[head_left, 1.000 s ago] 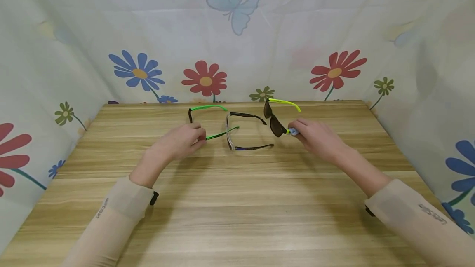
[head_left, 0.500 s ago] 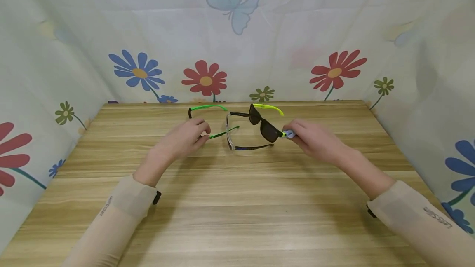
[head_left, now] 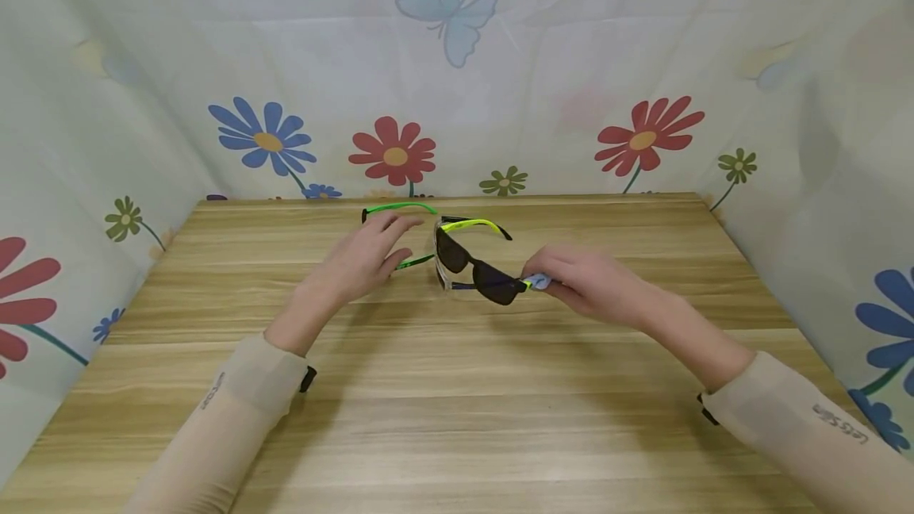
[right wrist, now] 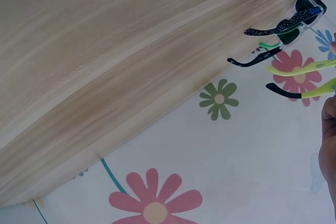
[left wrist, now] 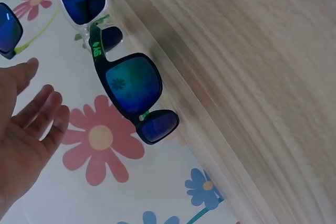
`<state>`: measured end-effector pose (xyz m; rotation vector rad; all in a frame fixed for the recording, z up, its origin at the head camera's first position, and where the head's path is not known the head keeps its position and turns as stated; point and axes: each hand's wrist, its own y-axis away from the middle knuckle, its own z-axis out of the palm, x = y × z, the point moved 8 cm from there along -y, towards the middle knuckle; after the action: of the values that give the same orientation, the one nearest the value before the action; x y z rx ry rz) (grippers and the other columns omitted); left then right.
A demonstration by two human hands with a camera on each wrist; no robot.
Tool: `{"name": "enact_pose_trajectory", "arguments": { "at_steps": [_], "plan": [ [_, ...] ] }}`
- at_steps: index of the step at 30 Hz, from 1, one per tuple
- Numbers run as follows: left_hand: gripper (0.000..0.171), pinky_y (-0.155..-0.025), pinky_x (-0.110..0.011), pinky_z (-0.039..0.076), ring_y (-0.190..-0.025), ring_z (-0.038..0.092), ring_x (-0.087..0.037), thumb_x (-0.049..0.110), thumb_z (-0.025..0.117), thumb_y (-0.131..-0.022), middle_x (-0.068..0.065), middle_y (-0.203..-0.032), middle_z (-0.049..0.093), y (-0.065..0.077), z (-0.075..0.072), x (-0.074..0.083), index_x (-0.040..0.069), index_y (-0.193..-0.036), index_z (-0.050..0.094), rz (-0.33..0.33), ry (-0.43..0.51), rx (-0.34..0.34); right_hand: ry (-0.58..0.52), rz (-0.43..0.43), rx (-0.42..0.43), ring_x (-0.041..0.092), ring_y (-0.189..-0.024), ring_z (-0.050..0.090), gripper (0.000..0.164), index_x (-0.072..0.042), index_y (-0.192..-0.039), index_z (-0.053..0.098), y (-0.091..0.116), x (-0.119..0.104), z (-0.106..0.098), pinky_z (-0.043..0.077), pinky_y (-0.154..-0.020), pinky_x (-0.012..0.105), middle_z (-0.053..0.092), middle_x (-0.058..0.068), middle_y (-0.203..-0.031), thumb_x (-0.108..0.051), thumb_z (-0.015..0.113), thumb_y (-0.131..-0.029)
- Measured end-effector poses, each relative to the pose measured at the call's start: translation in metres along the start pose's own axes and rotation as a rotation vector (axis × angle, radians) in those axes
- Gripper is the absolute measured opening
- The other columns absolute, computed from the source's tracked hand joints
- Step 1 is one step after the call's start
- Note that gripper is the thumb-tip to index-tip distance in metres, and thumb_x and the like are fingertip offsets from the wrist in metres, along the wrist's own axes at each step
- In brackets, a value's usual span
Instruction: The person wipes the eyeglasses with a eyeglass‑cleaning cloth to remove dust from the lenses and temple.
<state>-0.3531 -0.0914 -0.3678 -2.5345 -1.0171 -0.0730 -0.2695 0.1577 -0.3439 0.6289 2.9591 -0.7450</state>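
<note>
My right hand pinches one temple of black-framed sunglasses with yellow temples, together with a small light blue cloth. These sunglasses hang tilted above the table, in front of clear-framed sunglasses with dark temples. In the right wrist view, the yellow temples extend beside the hand at the right edge. My left hand has its fingers spread apart and holds nothing. It is nearest to black-framed sunglasses with green temples, partly hidden behind it in the head view; the left wrist view shows their blue-green lenses.
The wooden table carries the clear and green pairs standing in a row near its far side. White cloth with printed flowers hangs behind the table and along both sides.
My right hand has moved left and nearer with the yellow-templed sunglasses, now overlapping the clear pair in view. My left hand has loosened from the green-templed sunglasses, its fingers spreading.
</note>
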Motion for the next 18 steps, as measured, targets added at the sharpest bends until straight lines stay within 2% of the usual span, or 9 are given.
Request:
{"name": "enact_pose_trajectory", "arguments": {
  "at_steps": [4, 9, 11, 14, 18],
  "plan": [
    [0.058, -0.100, -0.046, 0.051, -0.121, 0.055, -0.032, 0.012, 0.073, -0.097, -0.015, -0.136, 0.056, -0.001, -0.001, 0.006, 0.013, -0.150, 0.051, 0.082, 0.005, 0.031, -0.026, -0.019, -0.023, 0.011, -0.091, 0.067, 0.021, -0.012, -0.117, 0.065, -0.002, -0.005, 0.004, 0.058, -0.075, 0.034, 0.066, -0.004, -0.112, -0.026, 0.052, -0.108],
    [0.050, -0.084, -0.040, 0.056, -0.102, 0.060, -0.027, 0.005, 0.077, -0.092, -0.012, -0.117, 0.062, 0.002, -0.004, 0.017, 0.014, -0.139, 0.064, 0.235, 0.044, 0.085, -0.026, -0.049, -0.025, 0.008, -0.089, 0.066, 0.015, -0.013, -0.118, 0.066, -0.004, -0.010, 0.007, 0.057, -0.072, 0.033, 0.066, -0.006, -0.111, -0.017, 0.056, -0.108],
    [0.044, -0.084, -0.039, 0.056, -0.103, 0.059, -0.026, 0.003, 0.078, -0.090, -0.011, -0.114, 0.063, 0.002, -0.004, 0.020, 0.013, -0.132, 0.069, 0.285, 0.062, 0.093, -0.028, -0.061, -0.022, 0.009, -0.090, 0.066, 0.014, -0.012, -0.118, 0.066, -0.004, -0.011, 0.007, 0.057, -0.072, 0.034, 0.066, -0.005, -0.112, -0.013, 0.059, -0.106],
    [0.037, -0.088, -0.039, 0.055, -0.106, 0.057, -0.026, 0.002, 0.078, -0.090, -0.010, -0.113, 0.062, 0.003, -0.004, 0.024, 0.013, -0.126, 0.073, 0.323, 0.081, 0.089, -0.024, -0.059, -0.021, 0.009, -0.089, 0.066, 0.015, -0.011, -0.118, 0.066, -0.004, -0.010, 0.008, 0.058, -0.071, 0.034, 0.066, -0.004, -0.112, -0.011, 0.062, -0.104],
    [0.035, -0.091, -0.039, 0.054, -0.110, 0.055, -0.027, 0.001, 0.077, -0.091, -0.010, -0.114, 0.061, 0.005, -0.006, 0.025, 0.012, -0.124, 0.074, 0.343, 0.094, 0.097, -0.013, -0.028, -0.024, 0.013, -0.090, 0.069, 0.019, -0.011, -0.119, 0.065, -0.001, -0.006, 0.007, 0.059, -0.073, 0.036, 0.066, -0.002, -0.116, -0.022, 0.054, -0.108]
  ]
}}
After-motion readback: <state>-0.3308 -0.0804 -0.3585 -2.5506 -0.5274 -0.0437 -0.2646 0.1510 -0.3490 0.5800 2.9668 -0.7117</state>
